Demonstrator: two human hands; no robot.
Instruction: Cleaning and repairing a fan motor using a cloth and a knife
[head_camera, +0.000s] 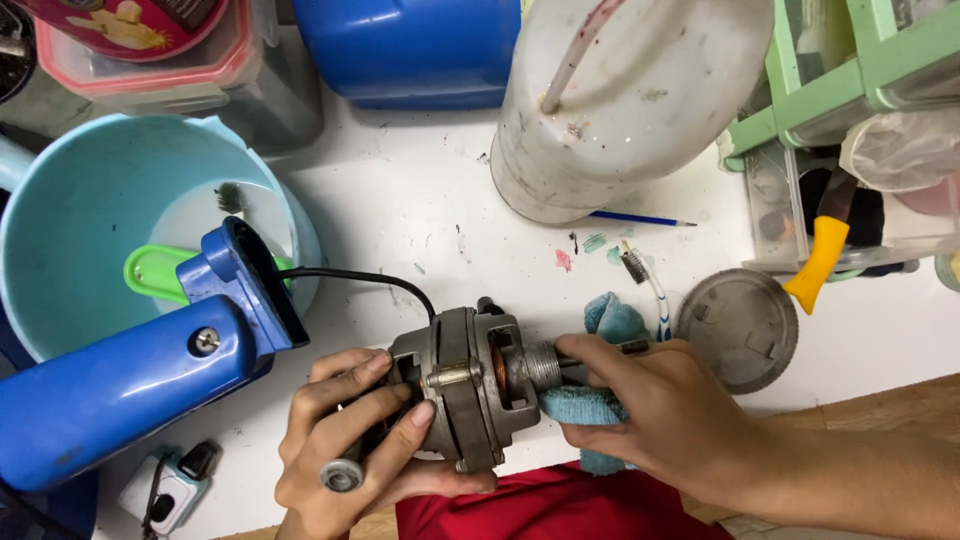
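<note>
A grey metal electric motor with copper windings and a threaded shaft lies on its side near the front edge of the white table. My left hand grips its left end from below, fingers wrapped around the housing. My right hand presses a folded light-blue cloth against the threaded shaft end. A black cable runs from the motor toward the blue plastic housing at the left.
A pale blue basin with a green scoop stands at left. Behind are a blue container and a stained white jug. A toothbrush, round grey lid, yellow-handled tool and green rack lie right. Red fabric sits below.
</note>
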